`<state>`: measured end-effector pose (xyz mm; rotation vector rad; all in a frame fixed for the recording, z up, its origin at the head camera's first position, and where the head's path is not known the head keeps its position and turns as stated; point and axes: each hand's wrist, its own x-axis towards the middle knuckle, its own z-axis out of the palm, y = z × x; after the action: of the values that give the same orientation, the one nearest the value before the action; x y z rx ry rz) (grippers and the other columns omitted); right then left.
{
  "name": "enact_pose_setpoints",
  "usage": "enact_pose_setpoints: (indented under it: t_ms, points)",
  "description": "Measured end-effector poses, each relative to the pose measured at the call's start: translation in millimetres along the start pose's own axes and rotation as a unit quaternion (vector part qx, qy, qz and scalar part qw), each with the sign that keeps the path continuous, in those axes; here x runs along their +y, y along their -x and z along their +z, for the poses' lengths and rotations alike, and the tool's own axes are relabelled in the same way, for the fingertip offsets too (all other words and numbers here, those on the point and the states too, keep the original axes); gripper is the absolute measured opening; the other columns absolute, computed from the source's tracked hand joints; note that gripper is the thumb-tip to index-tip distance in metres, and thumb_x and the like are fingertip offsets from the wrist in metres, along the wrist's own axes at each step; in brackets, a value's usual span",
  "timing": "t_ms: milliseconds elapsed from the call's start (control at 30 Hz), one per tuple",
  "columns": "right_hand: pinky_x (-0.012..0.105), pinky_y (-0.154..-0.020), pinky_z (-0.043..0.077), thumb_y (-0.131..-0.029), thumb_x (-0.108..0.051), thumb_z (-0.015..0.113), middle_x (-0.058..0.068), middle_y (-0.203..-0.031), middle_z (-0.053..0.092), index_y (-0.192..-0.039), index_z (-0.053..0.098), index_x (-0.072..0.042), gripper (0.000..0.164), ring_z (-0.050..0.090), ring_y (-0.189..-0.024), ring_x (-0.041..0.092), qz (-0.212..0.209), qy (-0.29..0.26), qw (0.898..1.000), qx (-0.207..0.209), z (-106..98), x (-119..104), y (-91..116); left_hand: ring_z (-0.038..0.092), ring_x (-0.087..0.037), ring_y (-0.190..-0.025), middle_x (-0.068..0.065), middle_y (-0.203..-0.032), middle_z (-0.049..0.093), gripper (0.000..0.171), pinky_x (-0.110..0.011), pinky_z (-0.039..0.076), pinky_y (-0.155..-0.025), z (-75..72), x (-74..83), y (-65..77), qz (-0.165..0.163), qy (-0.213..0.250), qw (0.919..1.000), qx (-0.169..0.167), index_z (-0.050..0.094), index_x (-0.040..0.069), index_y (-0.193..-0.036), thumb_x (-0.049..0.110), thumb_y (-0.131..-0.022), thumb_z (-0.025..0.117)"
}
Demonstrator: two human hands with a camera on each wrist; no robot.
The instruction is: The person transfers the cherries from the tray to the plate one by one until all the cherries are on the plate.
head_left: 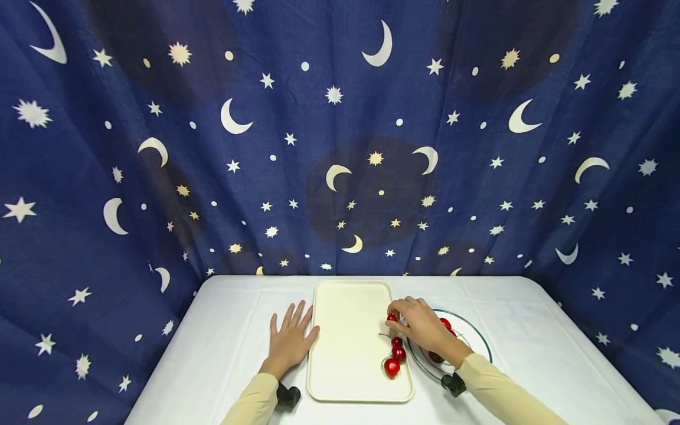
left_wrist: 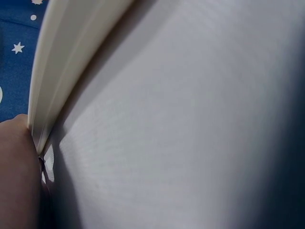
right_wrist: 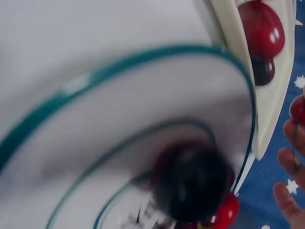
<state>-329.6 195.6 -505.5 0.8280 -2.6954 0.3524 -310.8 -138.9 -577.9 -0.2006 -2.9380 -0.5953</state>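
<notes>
My right hand [head_left: 422,323] pinches a red cherry [head_left: 392,317] over the right side of the cream tray [head_left: 345,330]. In the right wrist view the held cherry [right_wrist: 298,109] shows at the right border, its stem hanging by the fingers. Below it on the tray, a small dark cherry [head_left: 396,342], a red cherry [head_left: 398,353] and a bigger bright one [head_left: 391,368] form a line along the right rim. My left hand [head_left: 289,342] lies with fingers spread at the tray's left edge, thumb touching the rim.
Right of the tray stands a clear glass plate [head_left: 480,336] with a teal rim, partly under my right forearm. It holds several cherries [head_left: 445,323], one very dark [right_wrist: 190,181]. A white cloth [head_left: 228,330] covers the table; a starry blue curtain [head_left: 287,177] hangs behind.
</notes>
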Motion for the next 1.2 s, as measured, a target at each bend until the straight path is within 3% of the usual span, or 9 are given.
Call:
enact_pose_setpoints:
  t_ms: [200, 333, 567, 733, 1000, 1200]
  points:
    - [0.035, -0.077, 0.046, -0.087, -0.029, 0.083, -0.009, -0.089, 0.071, -0.102, 0.071, -0.018, 0.023, 0.058, -0.084, 0.01, 0.036, 0.019, 0.998, 0.052, -5.5, 18.0, 9.5, 0.024, -0.035, -0.16, -0.006, -0.171, 0.031, 0.063, -0.069, 0.005, -0.127, -6.2, 3.8, 0.7, 0.003, 0.008, 1.0, -0.001, 0.042, 0.019, -0.158, 0.052, -0.104, 0.042]
    - [0.038, -0.076, 0.046, -0.085, -0.026, 0.084, -0.006, -0.087, 0.071, -0.099, 0.07, -0.016, 0.023, 0.06, -0.085, 0.014, 0.044, 0.026, 0.996, 0.077, -5.0, 28.6, 15.4, 0.024, -0.035, -0.159, -0.007, -0.17, 0.032, 0.063, -0.069, 0.005, -0.127, -5.7, 1.9, 0.4, 0.006, 0.006, 1.0, 0.004, 0.041, 0.019, -0.158, 0.052, -0.104, 0.041]
    - [0.045, -0.081, 0.049, -0.086, -0.025, 0.084, -0.004, -0.086, 0.071, -0.105, 0.068, -0.013, 0.028, 0.064, -0.089, 0.019, 0.075, 0.033, 0.995, 0.054, -3.2, 37.4, 22.6, 0.022, -0.033, -0.161, -0.004, -0.172, 0.029, 0.064, -0.068, 0.005, -0.127, -4.5, 0.8, 0.3, -0.001, -0.005, 1.0, -0.007, 0.039, 0.022, -0.159, 0.055, -0.104, 0.038]
    - [0.044, -0.08, 0.049, -0.086, -0.025, 0.083, -0.003, -0.088, 0.072, -0.096, 0.069, -0.016, 0.02, 0.064, -0.093, 0.021, 0.089, 0.042, 0.995, 0.034, -1.7, 40.0, 27.1, 0.022, -0.034, -0.161, -0.005, -0.171, 0.03, 0.063, -0.069, 0.006, -0.127, -5.0, 3.1, 1.1, -0.004, 0.002, 0.9999, -0.011, 0.041, 0.02, -0.158, 0.052, -0.105, 0.04]
    - [0.05, -0.083, 0.052, -0.083, -0.021, 0.084, 0.0, -0.09, 0.074, -0.094, 0.07, -0.015, 0.019, 0.065, -0.096, 0.025, 0.085, 0.049, 0.994, 0.053, 2.9, 40.2, 36.9, 0.023, -0.034, -0.16, -0.006, -0.171, 0.031, 0.062, -0.07, 0.006, -0.127, -6.7, 6.7, 3.4, 0.0, 0.006, 1.0, -0.007, 0.042, 0.019, -0.158, 0.051, -0.105, 0.041]
    - [0.054, -0.087, 0.052, -0.087, -0.024, 0.079, 0.001, -0.093, 0.072, -0.092, 0.071, -0.015, 0.013, 0.064, -0.102, 0.028, 0.073, 0.053, 0.994, 0.053, 1.5, 39.8, 34.4, 0.025, -0.035, -0.159, -0.008, -0.169, 0.034, 0.063, -0.07, 0.006, -0.126, -3.0, 2.2, 0.6, 0.006, 0.017, 0.9998, 0.008, 0.044, 0.017, -0.157, 0.052, -0.104, 0.042]
